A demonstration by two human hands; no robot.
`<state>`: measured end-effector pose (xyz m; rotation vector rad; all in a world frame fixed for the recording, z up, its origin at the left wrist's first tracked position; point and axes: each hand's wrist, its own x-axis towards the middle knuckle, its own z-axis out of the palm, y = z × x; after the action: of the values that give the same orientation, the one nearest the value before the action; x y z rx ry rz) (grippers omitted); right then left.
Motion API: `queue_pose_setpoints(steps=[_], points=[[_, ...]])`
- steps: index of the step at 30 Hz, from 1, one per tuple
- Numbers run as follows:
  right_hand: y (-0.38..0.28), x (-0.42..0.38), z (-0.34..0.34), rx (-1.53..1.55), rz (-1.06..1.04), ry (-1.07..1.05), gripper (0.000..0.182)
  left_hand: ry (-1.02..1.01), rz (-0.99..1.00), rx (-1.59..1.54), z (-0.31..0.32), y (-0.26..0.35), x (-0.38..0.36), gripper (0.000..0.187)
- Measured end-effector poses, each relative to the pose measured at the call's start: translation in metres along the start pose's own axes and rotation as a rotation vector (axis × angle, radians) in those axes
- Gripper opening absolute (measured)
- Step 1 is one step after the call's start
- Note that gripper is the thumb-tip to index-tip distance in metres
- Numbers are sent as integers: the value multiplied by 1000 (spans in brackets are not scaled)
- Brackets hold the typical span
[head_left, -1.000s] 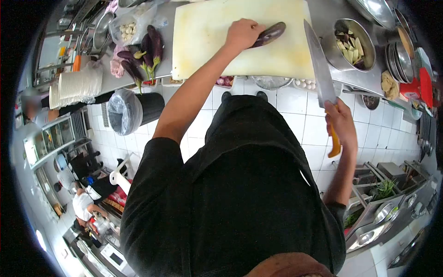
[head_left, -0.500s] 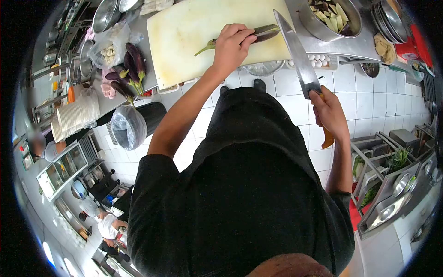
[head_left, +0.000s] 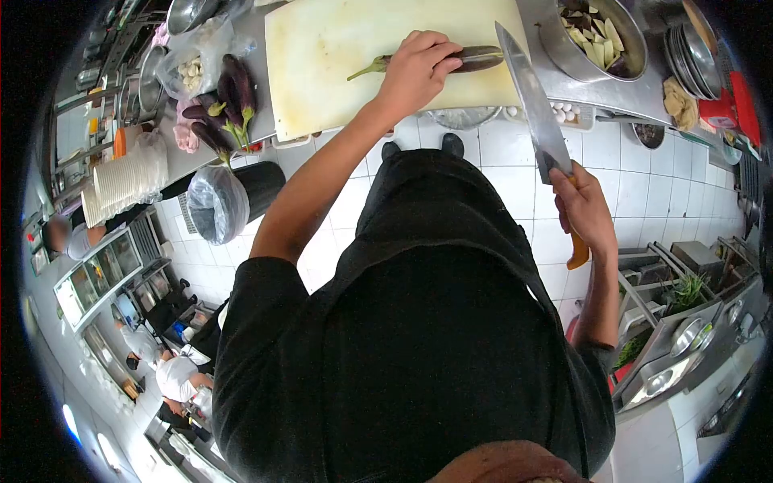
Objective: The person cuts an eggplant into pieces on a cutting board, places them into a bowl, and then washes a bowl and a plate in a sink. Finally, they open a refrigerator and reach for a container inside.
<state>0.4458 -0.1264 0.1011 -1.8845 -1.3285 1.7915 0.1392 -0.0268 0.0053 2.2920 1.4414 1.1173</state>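
A dark purple eggplant (head_left: 483,59) lies across the pale cutting board (head_left: 322,80), its green stalk pointing left and a pale line running along its right part. My left hand (head_left: 417,72) is closed over its middle, pressing it to the board and hiding that stretch. In my right hand (head_left: 586,208) is a large kitchen knife (head_left: 531,101), gripped by its yellow-brown handle. The blade slants up and left, with its tip above the board's right edge, close to the eggplant's right end but apart from it.
A metal pot (head_left: 551,48) with cut eggplant pieces (head_left: 600,42) stands right of the board. Several whole eggplants (head_left: 235,92) and a plastic bag of pale cloves (head_left: 192,74) lie left. Eggs (head_left: 566,113) sit below the counter. Other people (head_left: 177,377) work at lower left.
The view has shifted and turned slightly, so the board, eggplant and pot sit farther right. Both hands keep their holds; the knife stays near the eggplant's right end.
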Motion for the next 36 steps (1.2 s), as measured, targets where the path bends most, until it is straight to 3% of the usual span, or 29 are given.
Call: queue_pose_setpoints(steps=[8,19,27,36], points=[[-10,26,5,0,-40,-122,25,-22,42,-27,-2,-3,-4,19],[-9,58,34,79,-66,-226,27,18,-44,-40,1,-5,-4,23],[-20,60,38,-19,-89,-208,29,12,-116,-14,-36,-16,-20,21],[-24,76,57,15,-92,-354,28,101,-121,-31,-29,-29,-40,19]])
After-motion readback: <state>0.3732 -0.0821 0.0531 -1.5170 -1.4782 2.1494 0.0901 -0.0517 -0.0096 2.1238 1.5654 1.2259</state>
